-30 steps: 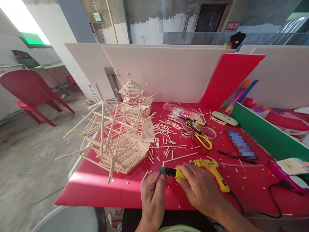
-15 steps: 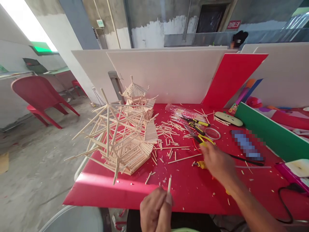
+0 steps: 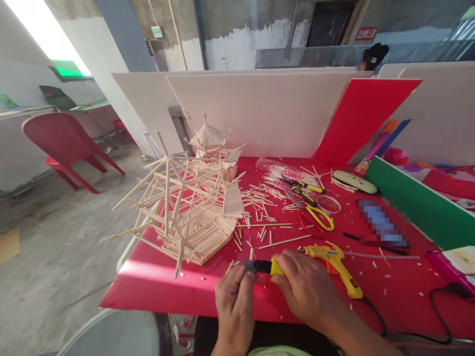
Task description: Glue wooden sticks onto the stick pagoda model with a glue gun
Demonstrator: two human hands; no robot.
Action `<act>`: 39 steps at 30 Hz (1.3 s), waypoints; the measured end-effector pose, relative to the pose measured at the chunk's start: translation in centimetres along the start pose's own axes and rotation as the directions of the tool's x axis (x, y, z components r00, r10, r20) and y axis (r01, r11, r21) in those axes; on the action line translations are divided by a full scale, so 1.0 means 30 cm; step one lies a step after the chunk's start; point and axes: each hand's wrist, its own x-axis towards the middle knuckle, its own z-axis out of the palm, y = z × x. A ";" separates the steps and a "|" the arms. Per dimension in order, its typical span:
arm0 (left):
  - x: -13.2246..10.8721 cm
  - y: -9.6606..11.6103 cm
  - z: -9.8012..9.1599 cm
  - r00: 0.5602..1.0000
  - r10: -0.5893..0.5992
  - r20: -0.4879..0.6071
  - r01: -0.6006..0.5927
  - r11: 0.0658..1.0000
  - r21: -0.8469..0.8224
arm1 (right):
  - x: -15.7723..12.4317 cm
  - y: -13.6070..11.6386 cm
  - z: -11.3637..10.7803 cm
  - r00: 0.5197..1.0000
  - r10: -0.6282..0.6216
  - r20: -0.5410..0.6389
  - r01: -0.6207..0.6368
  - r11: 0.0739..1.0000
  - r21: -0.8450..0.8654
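Note:
Near the front edge of the red table, my left hand [image 3: 234,296] is closed around a short wooden stick [image 3: 251,253], whose tip sticks up above the thumb. My right hand [image 3: 306,287] grips a yellow and black utility knife [image 3: 262,266]. Its blade lies across the stick, close to my left thumb; whether it cuts in cannot be made out. Just beyond my right hand lies a yellow glue gun [image 3: 332,257]. To the left stands a pavilion model [image 3: 200,217] built of wooden sticks, with bare roof poles in front and a covered roof behind.
Cut stick pieces [image 3: 260,198] are scattered mid-table. Behind the glue gun are yellow-handled scissors [image 3: 319,217], red-handled pliers [image 3: 309,228] and a tape roll [image 3: 328,203]. A phone [image 3: 382,222] lies at right beside a green board [image 3: 419,202]. A bin [image 3: 111,336] stands below left.
My right hand has come from the tools toward my left hand, bringing the utility knife to the stick. The glue gun is now uncovered. The view has shifted slightly.

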 end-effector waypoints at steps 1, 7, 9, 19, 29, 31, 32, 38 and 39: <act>0.000 0.002 -0.002 1.000 0.002 0.002 -0.002 1.000 -0.008 | 0.005 0.008 0.003 0.999 -0.018 -0.036 0.017 1.000 -0.024; 0.001 0.009 0.000 1.000 0.004 0.006 -0.004 0.992 -0.129 | 0.025 0.015 0.006 0.993 -0.068 -0.100 0.060 0.995 -0.076; 0.003 0.006 0.002 1.000 0.015 0.007 -0.014 0.991 -0.135 | 0.024 0.015 0.004 0.992 -0.061 -0.109 0.053 0.996 -0.075; -0.003 0.002 -0.002 0.997 0.081 -0.009 -0.081 0.996 -0.047 | 0.013 0.015 -0.040 0.999 -0.047 0.010 0.046 0.995 0.088; -0.005 -0.006 0.005 0.995 0.025 -0.098 -0.035 0.995 -0.096 | 0.002 -0.023 -0.078 0.998 0.028 0.059 -0.037 0.987 0.155; -0.010 0.000 0.005 0.996 0.034 -0.083 -0.043 0.993 -0.109 | 0.007 -0.017 -0.069 0.997 0.050 0.052 -0.056 0.993 0.106; -0.012 0.004 0.005 0.996 0.042 -0.080 -0.051 0.993 -0.108 | 0.008 -0.016 -0.063 0.998 0.044 0.049 -0.049 0.995 0.091; -0.012 0.019 0.013 0.989 0.094 -0.116 -0.099 0.994 -0.039 | 0.003 -0.051 0.004 0.995 -0.023 -0.098 0.017 0.998 -0.060; -0.018 0.022 0.014 0.986 0.108 -0.124 -0.112 0.993 -0.025 | 0.002 -0.041 0.014 0.994 -0.035 -0.105 0.025 0.995 -0.095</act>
